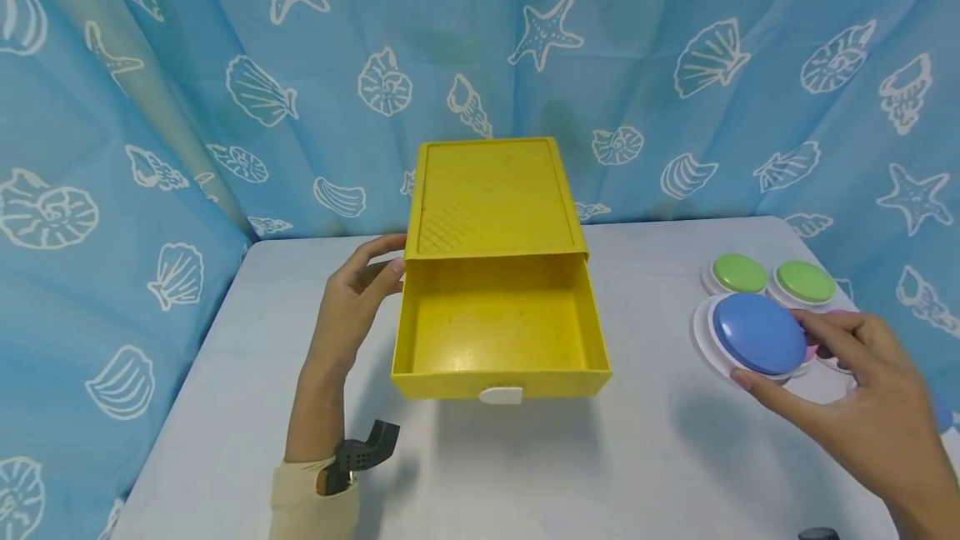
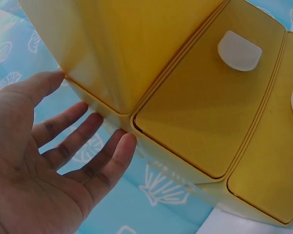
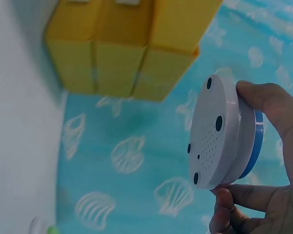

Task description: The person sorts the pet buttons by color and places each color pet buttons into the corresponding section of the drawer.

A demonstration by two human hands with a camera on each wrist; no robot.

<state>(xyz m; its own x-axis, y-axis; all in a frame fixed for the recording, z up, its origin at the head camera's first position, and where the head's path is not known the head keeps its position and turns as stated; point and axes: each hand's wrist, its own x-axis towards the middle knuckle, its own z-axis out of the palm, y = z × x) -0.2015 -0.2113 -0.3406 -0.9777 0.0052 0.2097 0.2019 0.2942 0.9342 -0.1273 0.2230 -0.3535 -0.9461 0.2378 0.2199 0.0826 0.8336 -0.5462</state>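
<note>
A yellow drawer cabinet stands in the middle of the table, and its top drawer is pulled out, with nothing inside. My left hand is at the cabinet's left side; in the left wrist view its fingers are loosely spread, the tips at the side near the top drawer. Lower drawers with white tabs are closed. My right hand pinches a round push button by its edge, thumb on one side and fingers opposite. The button has a blue dome and a white base with small holes and dark feet.
Two green push buttons sit at the table's back right. Pink ones are partly hidden behind my right hand, and something blue shows at the right edge. A blue shell-print curtain hangs behind the white table.
</note>
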